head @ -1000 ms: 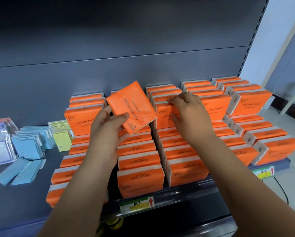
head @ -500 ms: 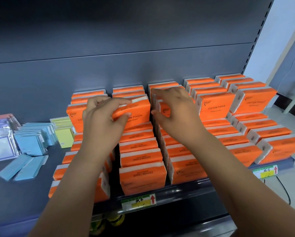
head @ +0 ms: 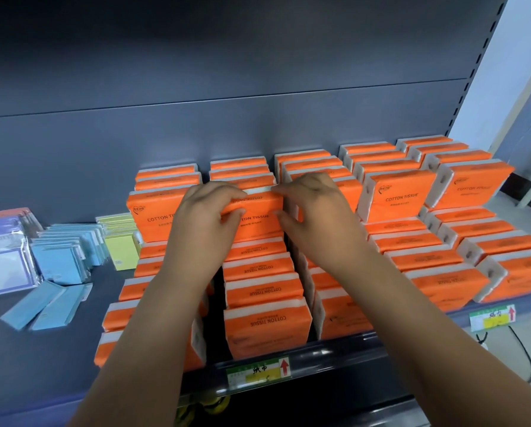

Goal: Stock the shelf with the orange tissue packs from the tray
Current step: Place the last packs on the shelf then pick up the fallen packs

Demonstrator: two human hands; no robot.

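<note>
Two hands: both are on one orange tissue pack, in the second column from the left on the shelf.
Left hand: the fingers curl over the pack's top left edge and the thumb presses on its front face, gripping it.
Right hand: the fingers are bent and close together. The fingertips are on the pack's top right corner and the thumb is against its right edge, pinching it.
Held pack: it stands upright with the "COTTON TISSUE" print facing the camera, touching the packs behind it.
Orange columns: five stand side by side, running to the right end of the shelf.
Second column, front part: four packs lean in a row between the held pack and the front rail.
Other upright faces: three show their print, in the first, fourth and fifth columns. The third column's is hidden behind the right hand.
Price labels: two, one below the second column and one near the right end.
Blue packets: two lie flat at the left, with a standing stack behind them that is too dense to count.
Yellow-green packets: one stack, just beside the first orange column.
Purple packets: one bunch at the far left edge.
</note>
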